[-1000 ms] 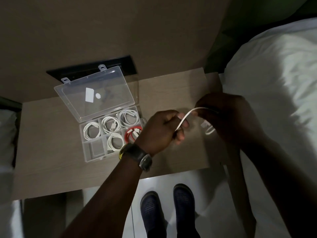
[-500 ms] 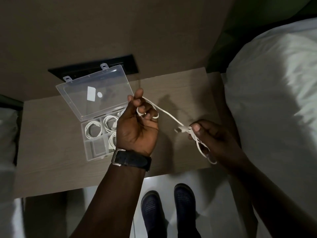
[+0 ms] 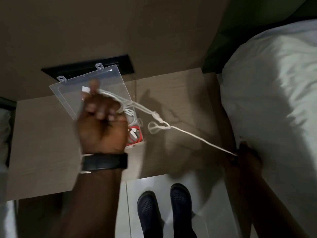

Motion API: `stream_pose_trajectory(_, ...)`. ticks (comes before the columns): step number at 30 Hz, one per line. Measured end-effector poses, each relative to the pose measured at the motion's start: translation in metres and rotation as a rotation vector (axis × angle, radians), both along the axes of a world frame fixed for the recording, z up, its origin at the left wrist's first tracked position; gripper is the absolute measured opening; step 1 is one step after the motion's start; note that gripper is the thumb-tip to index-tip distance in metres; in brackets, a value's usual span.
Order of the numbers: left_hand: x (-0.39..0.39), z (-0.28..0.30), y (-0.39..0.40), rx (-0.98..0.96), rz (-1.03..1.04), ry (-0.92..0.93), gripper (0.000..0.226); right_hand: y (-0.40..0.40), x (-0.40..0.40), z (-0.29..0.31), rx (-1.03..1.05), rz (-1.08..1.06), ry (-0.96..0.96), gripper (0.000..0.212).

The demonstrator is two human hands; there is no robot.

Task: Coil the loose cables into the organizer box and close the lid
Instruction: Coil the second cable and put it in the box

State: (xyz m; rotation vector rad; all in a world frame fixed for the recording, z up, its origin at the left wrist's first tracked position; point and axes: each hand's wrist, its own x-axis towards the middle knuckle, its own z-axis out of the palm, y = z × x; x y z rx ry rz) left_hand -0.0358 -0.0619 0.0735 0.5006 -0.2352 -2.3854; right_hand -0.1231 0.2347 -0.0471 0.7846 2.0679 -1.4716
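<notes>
A white cable [image 3: 197,137] stretches taut across the wooden table [image 3: 42,134], with a knot and a small loop near its middle. My left hand [image 3: 101,121] is raised above the clear organizer box [image 3: 137,134] and grips one end of the cable, which runs over its fingers. My right hand [image 3: 243,155] pinches the other end at the table's right edge, beside the bed. The box's clear lid [image 3: 68,90] stands open at the back. My left hand hides most of the box; a red coiled cable [image 3: 135,136] and white coils show in its right compartments.
A white duvet [image 3: 274,100] covers the bed on the right. A black wall socket panel [image 3: 120,64] sits behind the box lid. My feet in dark shoes [image 3: 164,206] stand on the pale floor below the table's front edge.
My hands have pulled apart: the left one rose up and back over the box, the right one moved right and down to the table's edge. The cable is now drawn out straight.
</notes>
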Motion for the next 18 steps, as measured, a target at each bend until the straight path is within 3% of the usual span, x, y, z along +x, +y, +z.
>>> stream_pose_trajectory(2, 0.007, 0.015, -0.022, 0.002, 0.026, 0.185, 0.046, 0.015, 0.003, -0.008, 0.121, -0.031, 0.008, 0.023)
stream_pose_trajectory(3, 0.007, 0.021, -0.028, -0.014, 0.015, 0.181, 0.046, 0.014, 0.005, -0.008, 0.098, -0.031, 0.028, 0.021)
stream_pose_trajectory(6, 0.0, 0.026, -0.012, -0.196, -0.134, -0.167, 0.038, -0.004, 0.01, 0.003, 0.173, 0.183, 0.156, 0.021)
stream_pose_trajectory(9, -0.009, 0.019, 0.023, -0.211, -0.337, -0.292, 0.029, -0.02, 0.003, 0.016, 0.348, 0.398, 0.378, 0.054)
stream_pose_trajectory(14, -0.016, 0.015, 0.058, -0.124, -0.498, -0.311, 0.027, -0.078, -0.021, 0.074, -0.079, 0.677, 0.875, 0.042)
stream_pose_trajectory(16, -0.015, 0.018, 0.068, -0.101, -0.572, -0.301, 0.028, -0.105, -0.025, 0.089, -0.2, 0.905, 0.921, 0.045)
stream_pose_trajectory(18, -0.012, 0.025, 0.071, -0.085, -0.659, -0.269, 0.028, -0.126, -0.028, 0.097, -0.309, 1.092, 0.839, 0.052)
